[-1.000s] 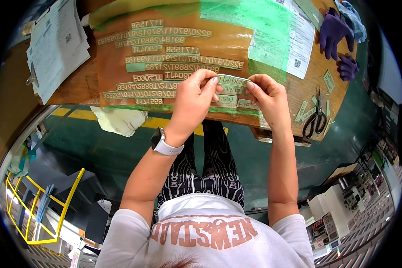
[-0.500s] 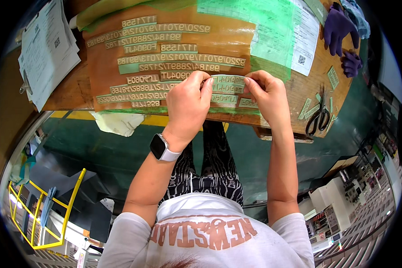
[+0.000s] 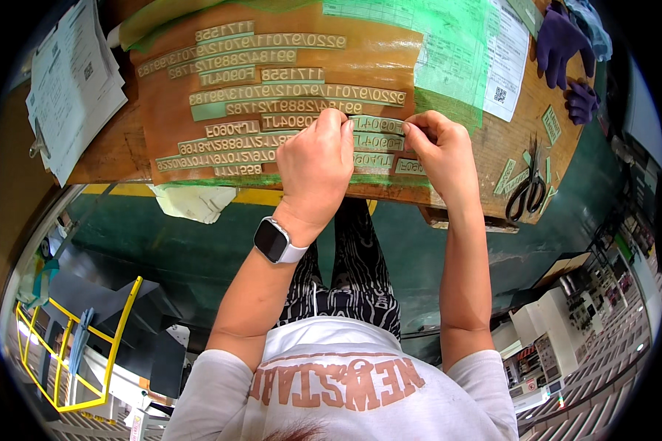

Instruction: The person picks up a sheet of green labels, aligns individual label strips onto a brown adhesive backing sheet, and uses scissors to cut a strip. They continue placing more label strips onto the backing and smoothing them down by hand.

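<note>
Pale green strip (image 3: pixel 378 123), slim, with backward raised characters, ends in the pinch of left hand (image 3: pixel 315 163) and right hand (image 3: pixel 447 156).

The table (image 3: pixel 526 136) is of wood, with a worn, slightly shiny surface. The brown sheet (image 3: pixel 382 66) looks like thin plastic, smooth and glossy. The pale green strips (image 3: pixel 379 142) seem to be of plastic or rubber, rather matt, and raised characters make them uneven. The green film (image 3: pixel 449 37) is shiny, see-through plastic. The papers (image 3: pixel 73 95) are matt. The purple gloves (image 3: pixel 563 48) look like matt cloth; the scissors (image 3: pixel 526 199) have smooth black handles.
</note>
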A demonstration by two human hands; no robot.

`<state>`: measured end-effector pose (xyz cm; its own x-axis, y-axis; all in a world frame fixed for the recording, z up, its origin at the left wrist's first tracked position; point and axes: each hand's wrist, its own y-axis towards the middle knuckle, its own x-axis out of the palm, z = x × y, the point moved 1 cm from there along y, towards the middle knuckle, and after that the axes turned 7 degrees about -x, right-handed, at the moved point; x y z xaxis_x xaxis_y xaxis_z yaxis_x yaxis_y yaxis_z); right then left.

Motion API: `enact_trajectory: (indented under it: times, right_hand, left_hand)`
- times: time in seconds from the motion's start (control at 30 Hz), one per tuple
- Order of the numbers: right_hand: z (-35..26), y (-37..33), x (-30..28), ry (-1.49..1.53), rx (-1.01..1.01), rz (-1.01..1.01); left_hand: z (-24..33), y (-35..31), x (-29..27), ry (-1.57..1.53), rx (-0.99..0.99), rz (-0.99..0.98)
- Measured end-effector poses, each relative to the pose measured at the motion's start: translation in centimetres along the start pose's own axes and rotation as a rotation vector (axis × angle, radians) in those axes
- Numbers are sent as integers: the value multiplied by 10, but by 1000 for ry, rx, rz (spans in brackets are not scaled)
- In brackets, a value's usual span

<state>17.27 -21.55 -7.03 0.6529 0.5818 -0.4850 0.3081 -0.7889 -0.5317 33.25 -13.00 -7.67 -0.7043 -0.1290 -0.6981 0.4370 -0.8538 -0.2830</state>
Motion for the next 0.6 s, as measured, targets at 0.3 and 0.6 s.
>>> enact_trajectory:
  times: [0.3, 0.6]
  right_hand:
    - [5, 2, 1, 21, -41, 8]
    - [6, 3, -3, 16, 1, -45]
  left_hand:
    - [3, 2, 2, 50, -12, -27]
    - [4, 3, 3, 39, -23, -18]
